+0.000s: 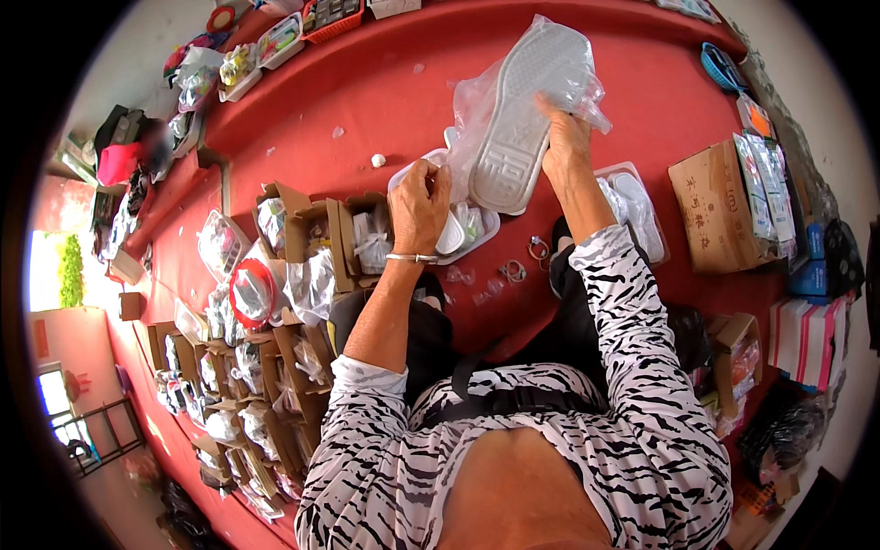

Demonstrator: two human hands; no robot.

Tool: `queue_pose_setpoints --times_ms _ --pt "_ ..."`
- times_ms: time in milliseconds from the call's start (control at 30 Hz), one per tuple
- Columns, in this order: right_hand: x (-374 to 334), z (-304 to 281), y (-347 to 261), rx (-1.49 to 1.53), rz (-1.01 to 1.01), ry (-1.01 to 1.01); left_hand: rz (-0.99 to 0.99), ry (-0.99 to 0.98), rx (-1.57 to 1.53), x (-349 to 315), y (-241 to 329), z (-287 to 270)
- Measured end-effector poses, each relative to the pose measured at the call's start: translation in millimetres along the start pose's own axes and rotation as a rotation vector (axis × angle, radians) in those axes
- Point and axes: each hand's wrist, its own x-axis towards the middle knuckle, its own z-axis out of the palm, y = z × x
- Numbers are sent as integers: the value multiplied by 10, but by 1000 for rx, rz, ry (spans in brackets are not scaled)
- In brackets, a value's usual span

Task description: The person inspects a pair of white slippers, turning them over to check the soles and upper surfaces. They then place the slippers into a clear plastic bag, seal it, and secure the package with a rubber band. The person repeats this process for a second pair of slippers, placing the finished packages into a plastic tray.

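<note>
Upper centre in the frame, the pale sole [521,115] slants up and rightward, your right grip [568,139] clasping its right edge. Your left grip [422,206], lower left and farther off, is curled; whether it pinches the clear bag [469,115], I can't tell.

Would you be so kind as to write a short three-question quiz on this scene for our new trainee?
1. Which hand holds the pale sole?
2. True or false: the person's sleeves are plain black.
3. What colour is the floor?
A) Green
B) Red
C) Grey

Key:
1. The right hand.
2. False: the sleeves are white with black stripes.
3. B
</note>
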Motion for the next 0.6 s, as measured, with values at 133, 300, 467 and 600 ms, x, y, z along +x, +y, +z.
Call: queue_pose_setpoints --times_ms 133,300,467,600 --pt "135 -91 79 -101 -214 -82 -142 41 -138 123 -110 24" --pt "155 -121 -19 -128 -213 -85 -590 -196 -1115 187 -139 -59" --pt "27 -34 -110 -50 -92 -41 -582 -142 -932 196 -175 -24" --pt "48 -49 -72 -14 -136 -88 -200 123 -166 195 -71 74"
